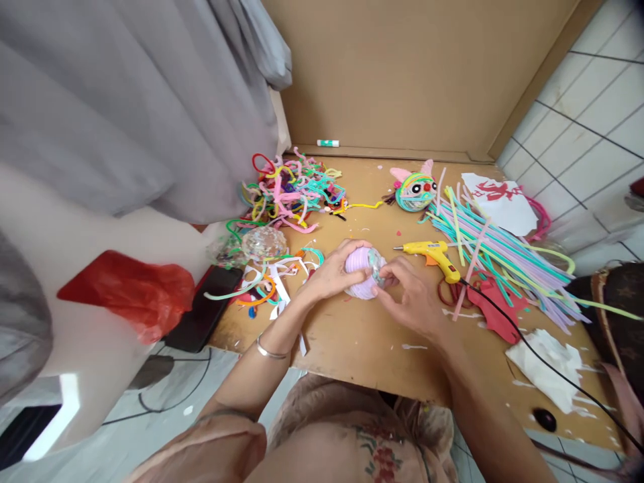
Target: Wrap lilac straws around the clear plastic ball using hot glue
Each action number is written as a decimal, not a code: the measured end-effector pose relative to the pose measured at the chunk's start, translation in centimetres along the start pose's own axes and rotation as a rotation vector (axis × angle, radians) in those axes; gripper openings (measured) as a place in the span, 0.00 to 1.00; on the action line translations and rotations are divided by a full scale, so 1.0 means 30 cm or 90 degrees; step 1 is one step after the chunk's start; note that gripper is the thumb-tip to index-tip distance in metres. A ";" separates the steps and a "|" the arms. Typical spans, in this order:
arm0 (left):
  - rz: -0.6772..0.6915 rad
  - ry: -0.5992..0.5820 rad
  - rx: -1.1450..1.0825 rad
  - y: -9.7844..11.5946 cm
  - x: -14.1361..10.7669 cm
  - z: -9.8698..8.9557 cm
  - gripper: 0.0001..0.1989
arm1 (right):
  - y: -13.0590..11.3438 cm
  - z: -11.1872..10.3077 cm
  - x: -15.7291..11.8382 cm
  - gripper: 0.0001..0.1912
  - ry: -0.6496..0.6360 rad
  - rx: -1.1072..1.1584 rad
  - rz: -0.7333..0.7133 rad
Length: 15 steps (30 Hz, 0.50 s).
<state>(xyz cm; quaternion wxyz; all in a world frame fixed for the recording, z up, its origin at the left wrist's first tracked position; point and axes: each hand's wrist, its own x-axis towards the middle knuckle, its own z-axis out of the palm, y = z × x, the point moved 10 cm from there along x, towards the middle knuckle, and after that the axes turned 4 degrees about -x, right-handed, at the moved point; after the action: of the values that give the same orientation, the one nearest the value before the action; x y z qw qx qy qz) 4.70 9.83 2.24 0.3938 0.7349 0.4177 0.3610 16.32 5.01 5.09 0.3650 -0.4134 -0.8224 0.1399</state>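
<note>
A clear ball wrapped partly in lilac pipe cleaner (358,274) is held just above the table, in front of me. My left hand (333,270) wraps round it from the left, fingers over the top and thumb across its front. At the ball's right end, where a see-through part with bits of colour shows, the curled fingertips and thumb of my right hand (405,292) press on it. Whether a strand's end lies between those fingertips is too small to tell. Just beyond my right hand lies a yellow hot glue gun (433,253), nozzle to the left.
Pipe cleaners (503,251) lie bundled at the right, near a finished ball with ears and eyes (415,192). A tangled heap (296,191) and a clear ball (264,243) are at the left. Red felt (496,305), a tissue (546,362) and the glue gun's cord (533,339) occupy the right.
</note>
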 end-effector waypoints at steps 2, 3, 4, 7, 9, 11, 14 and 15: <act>0.009 0.001 -0.004 0.010 0.000 -0.001 0.22 | 0.000 -0.009 -0.005 0.05 0.013 0.002 -0.025; 0.015 -0.004 -0.007 0.015 0.000 0.001 0.22 | 0.003 -0.014 -0.006 0.03 0.016 0.002 -0.034; 0.020 -0.006 -0.011 0.019 0.000 0.002 0.22 | 0.007 -0.017 -0.007 0.02 0.015 0.001 -0.038; 0.022 -0.004 -0.012 0.021 -0.002 0.001 0.23 | 0.013 -0.018 -0.012 0.03 -0.016 -0.013 -0.034; 0.016 -0.006 -0.009 0.018 -0.004 0.001 0.24 | 0.006 -0.019 -0.017 0.06 -0.036 -0.032 -0.022; 0.013 -0.008 -0.006 0.017 -0.005 0.003 0.24 | -0.001 -0.025 -0.022 0.05 -0.040 -0.038 0.008; 0.016 -0.005 -0.004 0.021 -0.005 0.003 0.24 | 0.014 -0.040 -0.029 0.06 -0.024 0.002 0.102; 0.018 -0.004 -0.003 0.022 -0.005 0.002 0.24 | 0.024 -0.037 -0.033 0.06 -0.030 0.024 0.138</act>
<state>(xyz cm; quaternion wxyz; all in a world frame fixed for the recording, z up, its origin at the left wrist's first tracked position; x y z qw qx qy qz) 4.93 9.45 2.77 0.3916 0.7410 0.4054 0.3651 17.91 4.62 4.99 0.3359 -0.4895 -0.7786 0.2034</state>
